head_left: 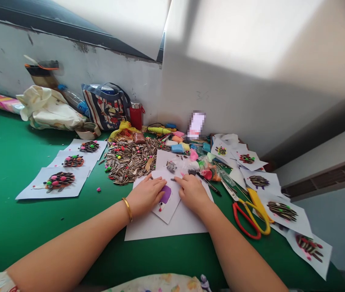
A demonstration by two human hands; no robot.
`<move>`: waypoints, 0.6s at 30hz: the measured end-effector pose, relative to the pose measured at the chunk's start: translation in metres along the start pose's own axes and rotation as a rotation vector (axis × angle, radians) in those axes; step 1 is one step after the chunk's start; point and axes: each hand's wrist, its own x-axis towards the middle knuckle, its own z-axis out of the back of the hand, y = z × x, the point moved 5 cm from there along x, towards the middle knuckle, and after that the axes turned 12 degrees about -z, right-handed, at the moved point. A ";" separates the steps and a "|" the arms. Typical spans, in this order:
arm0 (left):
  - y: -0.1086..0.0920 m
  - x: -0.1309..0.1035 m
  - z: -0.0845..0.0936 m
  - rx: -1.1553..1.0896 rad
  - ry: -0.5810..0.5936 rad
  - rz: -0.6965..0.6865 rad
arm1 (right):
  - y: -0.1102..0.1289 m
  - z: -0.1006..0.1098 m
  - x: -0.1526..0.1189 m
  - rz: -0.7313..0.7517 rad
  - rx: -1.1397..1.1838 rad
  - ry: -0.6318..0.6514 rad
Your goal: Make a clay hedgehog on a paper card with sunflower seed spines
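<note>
My left hand (145, 194) lies on a white card (169, 214), fingers stretched out and thumb over a purple shape. The purple shape (165, 195) is flat and rounded, with a small pale face bearing dark and red dots (160, 206) at its lower end. My right hand (193, 192) rests at the card's right side, index finger extended and thumb apart. A small dark piece shows at its index fingertip, too small to name. Under the card is a larger white sheet (187, 227). Sunflower seeds (130, 160) are heaped beyond my left hand.
Red- and yellow-handled scissors (247, 215) lie right of my right hand, near a black pen (212, 186). Seed-covered hedgehog cards stand in rows at left (52, 183) and right (285, 211). Clay packets (177, 149), a phone (196, 125), a red bottle (136, 115) and bags (107, 105) line the wall.
</note>
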 end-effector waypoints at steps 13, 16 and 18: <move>-0.001 0.000 0.001 0.007 0.023 0.005 | -0.001 0.003 0.001 -0.008 0.037 0.012; 0.000 0.000 0.000 0.006 0.009 -0.001 | 0.001 0.005 -0.001 0.009 0.005 0.053; 0.000 0.000 0.000 0.005 0.001 -0.005 | 0.003 0.006 -0.003 0.014 -0.018 0.061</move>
